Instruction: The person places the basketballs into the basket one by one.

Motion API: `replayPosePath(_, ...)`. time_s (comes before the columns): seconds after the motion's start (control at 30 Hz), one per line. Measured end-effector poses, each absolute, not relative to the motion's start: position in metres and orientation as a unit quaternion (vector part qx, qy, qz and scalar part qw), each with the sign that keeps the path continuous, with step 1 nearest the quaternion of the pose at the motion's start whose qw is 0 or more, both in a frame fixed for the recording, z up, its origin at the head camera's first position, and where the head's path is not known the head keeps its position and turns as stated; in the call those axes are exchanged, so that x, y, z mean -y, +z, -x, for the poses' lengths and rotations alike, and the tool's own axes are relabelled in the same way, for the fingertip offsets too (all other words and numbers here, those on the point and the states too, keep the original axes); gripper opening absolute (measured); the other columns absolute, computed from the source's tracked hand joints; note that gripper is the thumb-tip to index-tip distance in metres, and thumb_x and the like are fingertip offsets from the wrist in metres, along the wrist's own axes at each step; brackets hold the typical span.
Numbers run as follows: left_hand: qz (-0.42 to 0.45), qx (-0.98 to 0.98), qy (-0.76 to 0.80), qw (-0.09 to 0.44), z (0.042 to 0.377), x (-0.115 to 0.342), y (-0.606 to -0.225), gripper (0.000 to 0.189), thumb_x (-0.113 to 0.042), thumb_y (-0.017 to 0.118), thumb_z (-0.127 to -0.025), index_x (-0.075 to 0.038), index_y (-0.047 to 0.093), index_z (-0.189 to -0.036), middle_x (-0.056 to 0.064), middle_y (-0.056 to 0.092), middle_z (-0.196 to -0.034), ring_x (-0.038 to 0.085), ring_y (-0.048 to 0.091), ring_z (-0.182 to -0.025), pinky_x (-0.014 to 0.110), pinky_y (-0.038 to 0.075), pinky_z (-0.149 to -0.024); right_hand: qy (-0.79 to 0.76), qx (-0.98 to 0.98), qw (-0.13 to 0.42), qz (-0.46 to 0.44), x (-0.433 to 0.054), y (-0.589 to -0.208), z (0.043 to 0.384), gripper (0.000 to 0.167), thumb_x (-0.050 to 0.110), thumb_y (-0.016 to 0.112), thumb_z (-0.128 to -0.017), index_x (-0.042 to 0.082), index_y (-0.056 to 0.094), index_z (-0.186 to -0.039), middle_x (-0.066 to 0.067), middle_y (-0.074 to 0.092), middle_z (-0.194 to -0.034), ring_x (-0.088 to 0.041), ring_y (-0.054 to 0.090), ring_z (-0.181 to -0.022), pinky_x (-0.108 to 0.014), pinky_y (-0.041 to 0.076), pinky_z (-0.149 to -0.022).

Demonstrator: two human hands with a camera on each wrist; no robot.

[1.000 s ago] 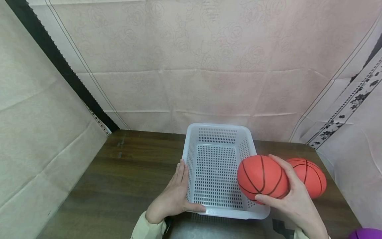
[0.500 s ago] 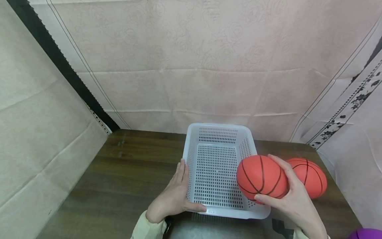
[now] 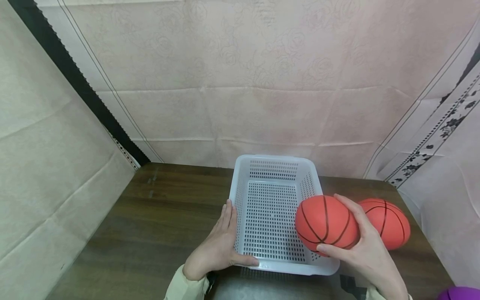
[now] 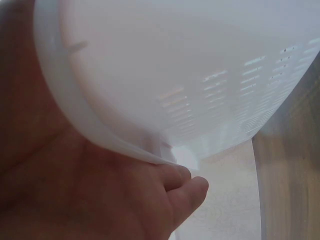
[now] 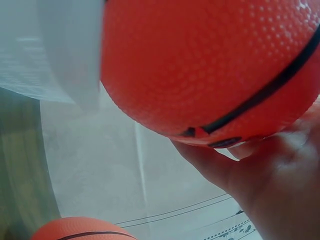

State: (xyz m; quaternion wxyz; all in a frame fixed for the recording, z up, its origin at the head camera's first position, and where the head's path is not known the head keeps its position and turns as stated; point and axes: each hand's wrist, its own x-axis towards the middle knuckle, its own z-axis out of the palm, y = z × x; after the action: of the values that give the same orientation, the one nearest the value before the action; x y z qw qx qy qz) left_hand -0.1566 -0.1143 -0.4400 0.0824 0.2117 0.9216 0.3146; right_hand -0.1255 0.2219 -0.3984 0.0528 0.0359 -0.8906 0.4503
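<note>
My right hand (image 3: 367, 246) grips a small orange-red toy basketball (image 3: 326, 225), thumb on its near side and fingers over its far side. The ball overlaps the right rim of a white perforated plastic basket (image 3: 279, 266) in the head view. Up close in the right wrist view, the pebbled basketball (image 5: 200, 65) sits beside the basket wall (image 5: 65, 55). My left hand (image 3: 215, 248) rests at the basket's near left corner, fingers straight along the left rim and thumb lying on the near rim. The left wrist view has that hand (image 4: 110, 195) against the outer basket wall (image 4: 130, 60).
A second orange-red basketball (image 3: 386, 223) lies on the wooden table (image 3: 150, 233) just right of the held one. Part of a purple ball (image 3: 459, 293) shows at the lower right corner. Pale cloth (image 3: 262, 116) hangs behind the table and on both sides.
My right hand has shifted slightly left with the basketball, a little further over the basket's right side. The left hand, basket and second ball stay in place.
</note>
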Motion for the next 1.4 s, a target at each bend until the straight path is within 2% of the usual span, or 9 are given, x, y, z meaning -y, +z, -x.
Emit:
replayPosePath(0.2, -0.208, -0.922, 0.314, 0.086, 0.156, 0.114, -0.44, 0.144, -0.069, 0.079, -0.061, 0.007, -0.004, -0.151, 0.021, -0.019, -0.158, 0.037, -0.01, -0.146, 0.061, 0.018, -0.111, 0.46, 0.886, 0.045, -0.038, -0.219, -0.399, 0.127, 0.107, 0.034, 0.091, -0.066, 0.048, 0.025, -0.148, -0.004, 0.043, -0.137, -0.03, 0.054, -0.11, -0.034, 0.053, -0.073)
replayPosePath(0.43, -0.206, -0.923, 0.314, 0.086, 0.156, 0.114, -0.44, 0.144, -0.069, 0.079, -0.061, 0.006, -0.004, -0.151, 0.02, -0.018, -0.158, 0.037, -0.009, -0.146, 0.06, 0.018, -0.111, 0.455, 0.888, 0.051, -0.044, -0.217, -0.4, 0.127, 0.108, 0.036, 0.092, -0.064, 0.046, 0.026, -0.149, -0.004, 0.042, -0.139, -0.032, 0.055, -0.11, -0.041, 0.052, -0.076)
replayPosePath(0.63, -0.207, -0.923, 0.314, 0.085, 0.156, 0.114, -0.44, 0.144, -0.068, 0.079, -0.061, 0.006, -0.004, -0.151, 0.02, -0.019, -0.158, 0.037, -0.009, -0.146, 0.061, 0.018, -0.111, 0.446, 0.892, 0.051, -0.049, -0.215, -0.399, 0.127, 0.109, 0.037, 0.092, -0.062, 0.047, 0.026, -0.148, 0.003, 0.042, -0.139, -0.026, 0.055, -0.11, -0.034, 0.053, -0.076)
replayPosePath(0.9, -0.207, -0.922, 0.316, 0.083, 0.156, 0.114, -0.44, 0.145, -0.068, 0.08, -0.061, 0.006, -0.005, -0.152, 0.02, -0.018, -0.158, 0.036, -0.01, -0.146, 0.061, 0.017, -0.111, 0.431, 0.898, 0.06, -0.062, -0.212, -0.402, 0.129, 0.11, 0.039, 0.093, -0.061, 0.047, 0.027, -0.148, 0.007, 0.043, -0.139, -0.02, 0.056, -0.108, -0.035, 0.052, -0.077)
replayPosePath(1.13, -0.206, -0.923, 0.313, 0.088, 0.156, 0.115, -0.44, 0.144, -0.068, 0.079, -0.061, 0.006, -0.004, -0.152, 0.021, -0.018, -0.158, 0.038, -0.009, -0.146, 0.061, 0.018, -0.111, 0.43, 0.898, 0.06, -0.065, -0.21, -0.402, 0.129, 0.11, 0.041, 0.093, -0.06, 0.044, 0.027, -0.149, 0.006, 0.043, -0.139, -0.021, 0.056, -0.107, -0.037, 0.052, -0.077)
replayPosePath(1.4, -0.209, -0.924, 0.308, 0.085, 0.157, 0.115, -0.44, 0.143, -0.067, 0.08, -0.062, 0.006, -0.005, -0.151, 0.022, -0.017, -0.158, 0.038, -0.009, -0.145, 0.061, 0.017, -0.111, 0.446, 0.892, 0.046, -0.068, -0.205, -0.401, 0.13, 0.11, 0.042, 0.093, -0.059, 0.048, 0.027, -0.147, 0.005, 0.043, -0.139, -0.023, 0.056, -0.108, -0.038, 0.052, -0.077)
